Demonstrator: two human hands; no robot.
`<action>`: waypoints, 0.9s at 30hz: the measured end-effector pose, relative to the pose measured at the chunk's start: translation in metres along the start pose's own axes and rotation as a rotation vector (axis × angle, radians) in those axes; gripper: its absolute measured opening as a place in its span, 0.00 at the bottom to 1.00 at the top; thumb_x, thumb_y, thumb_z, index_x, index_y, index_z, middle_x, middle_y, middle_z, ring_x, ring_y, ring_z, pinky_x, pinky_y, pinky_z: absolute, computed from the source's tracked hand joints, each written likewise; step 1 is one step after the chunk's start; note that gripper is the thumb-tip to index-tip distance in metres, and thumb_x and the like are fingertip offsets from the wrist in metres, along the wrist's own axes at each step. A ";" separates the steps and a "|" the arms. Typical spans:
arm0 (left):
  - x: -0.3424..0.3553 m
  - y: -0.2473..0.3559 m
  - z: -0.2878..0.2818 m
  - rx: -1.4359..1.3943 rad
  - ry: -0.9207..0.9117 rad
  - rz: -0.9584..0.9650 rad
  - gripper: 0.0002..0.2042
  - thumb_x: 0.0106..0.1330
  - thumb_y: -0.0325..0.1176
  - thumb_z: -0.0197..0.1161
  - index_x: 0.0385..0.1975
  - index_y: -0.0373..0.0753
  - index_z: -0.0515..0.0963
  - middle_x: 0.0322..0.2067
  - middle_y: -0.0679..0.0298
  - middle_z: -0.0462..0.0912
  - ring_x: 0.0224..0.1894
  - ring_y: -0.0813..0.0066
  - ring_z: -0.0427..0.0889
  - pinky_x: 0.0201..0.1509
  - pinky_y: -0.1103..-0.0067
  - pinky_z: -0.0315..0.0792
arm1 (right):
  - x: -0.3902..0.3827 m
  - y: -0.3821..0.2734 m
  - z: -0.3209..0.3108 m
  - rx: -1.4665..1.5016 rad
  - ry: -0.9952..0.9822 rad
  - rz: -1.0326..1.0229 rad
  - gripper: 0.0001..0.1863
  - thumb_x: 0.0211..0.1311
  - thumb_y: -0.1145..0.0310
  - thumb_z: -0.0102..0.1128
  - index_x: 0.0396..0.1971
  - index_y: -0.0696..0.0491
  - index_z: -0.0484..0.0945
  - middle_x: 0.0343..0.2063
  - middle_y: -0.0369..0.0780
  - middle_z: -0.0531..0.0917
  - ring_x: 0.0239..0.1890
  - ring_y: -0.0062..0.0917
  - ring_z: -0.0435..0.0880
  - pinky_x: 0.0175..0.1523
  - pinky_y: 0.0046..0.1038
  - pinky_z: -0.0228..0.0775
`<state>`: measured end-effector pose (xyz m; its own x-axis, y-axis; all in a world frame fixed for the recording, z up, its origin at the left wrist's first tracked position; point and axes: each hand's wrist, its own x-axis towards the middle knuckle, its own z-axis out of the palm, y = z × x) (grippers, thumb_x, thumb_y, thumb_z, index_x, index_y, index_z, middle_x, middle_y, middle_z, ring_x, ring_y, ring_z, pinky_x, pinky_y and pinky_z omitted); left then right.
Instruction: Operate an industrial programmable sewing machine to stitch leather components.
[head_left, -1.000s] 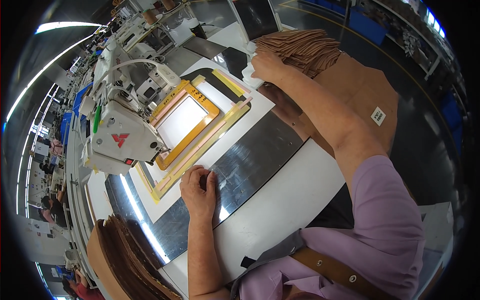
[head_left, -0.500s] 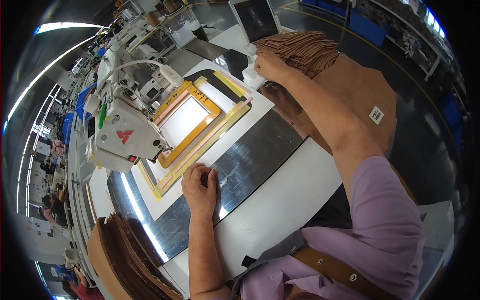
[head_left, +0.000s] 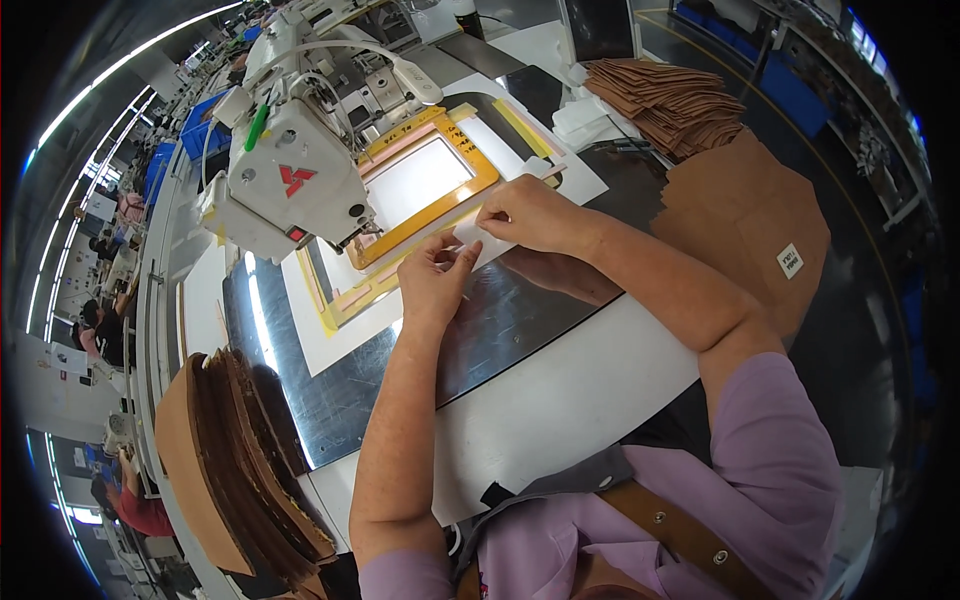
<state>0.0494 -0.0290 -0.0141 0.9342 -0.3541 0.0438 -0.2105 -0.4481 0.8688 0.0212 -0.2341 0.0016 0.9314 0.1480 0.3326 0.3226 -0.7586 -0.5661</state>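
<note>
My right hand (head_left: 515, 215) pinches a thin white sheet (head_left: 468, 232) just in front of the yellow rectangular frame (head_left: 480, 182). My left hand (head_left: 435, 275), fingers bent, grips the same sheet near its lower end. Both hands are over the white board (head_left: 315, 347) that lies on a shiny metal plate (head_left: 500, 330). Left of them, the white sewing machine head (head_left: 280, 190) reaches over the frame; its needle area sits just beyond my left hand. A pile of white pieces (head_left: 590, 125) rests at the back right.
Stacked brown pieces lie at back right (head_left: 655, 105) and near left (head_left: 220, 460). A large brown sheet (head_left: 750, 220) is at right. A black screen (head_left: 595, 25) stands behind. Co-workers (head_left: 140, 505) sit far left. Blue bins (head_left: 800, 95) stand across the aisle.
My right hand has come back from the white pile toward the frame, bringing a white sheet. My left hand has risen to meet it. The view has shifted, so the machine appears higher.
</note>
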 end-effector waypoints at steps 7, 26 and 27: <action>0.006 -0.027 -0.004 -0.262 -0.076 0.023 0.09 0.72 0.35 0.67 0.37 0.35 0.82 0.29 0.63 0.85 0.26 0.80 0.83 0.31 0.84 0.76 | -0.005 0.002 0.001 0.065 0.138 -0.234 0.14 0.64 0.66 0.67 0.46 0.56 0.86 0.41 0.46 0.87 0.45 0.35 0.86 0.52 0.33 0.77; -0.019 -0.045 -0.060 0.703 0.597 0.350 0.11 0.64 0.32 0.71 0.42 0.35 0.80 0.39 0.60 0.84 0.37 0.63 0.82 0.41 0.68 0.73 | 0.033 0.022 0.035 -0.437 0.342 -0.416 0.10 0.52 0.61 0.76 0.28 0.47 0.83 0.26 0.32 0.85 0.39 0.24 0.83 0.50 0.32 0.67; -0.021 -0.044 -0.059 0.704 0.598 0.349 0.11 0.64 0.32 0.71 0.42 0.35 0.80 0.39 0.60 0.84 0.37 0.63 0.82 0.41 0.68 0.73 | 0.034 0.023 0.036 -0.436 0.342 -0.417 0.10 0.52 0.61 0.76 0.28 0.47 0.83 0.26 0.32 0.85 0.39 0.24 0.83 0.50 0.32 0.67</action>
<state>0.0557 0.0461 -0.0239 0.7381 -0.1731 0.6521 -0.4443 -0.8520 0.2768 0.0663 -0.2235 -0.0274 0.6159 0.3285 0.7161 0.4784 -0.8781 -0.0086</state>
